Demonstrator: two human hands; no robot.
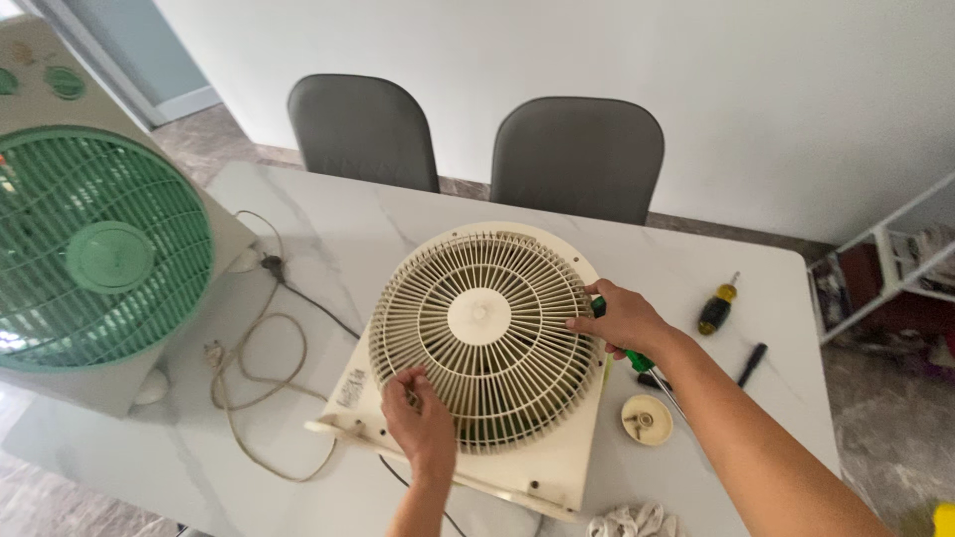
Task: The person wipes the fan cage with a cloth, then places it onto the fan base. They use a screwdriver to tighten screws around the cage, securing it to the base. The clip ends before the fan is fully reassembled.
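Note:
A cream box fan (557, 472) lies flat on the white marble table (348, 214), its round grille (484, 333) facing up. My left hand (421, 420) rests on the near left rim of the grille, fingers curled over the ribs. My right hand (624, 318) touches the grille's right rim while gripping a green-handled screwdriver (637, 359), whose shaft points toward me along the fan's right side.
A green-grilled box fan (95, 254) stands at the left, with a looped beige power cord (261, 373) beside it. Right of the cream fan lie a round cream knob (647, 419), a yellow-black stubby screwdriver (717, 305) and a black tool (752, 363). A rag (629, 521) lies near. Two grey chairs (577, 154) stand behind.

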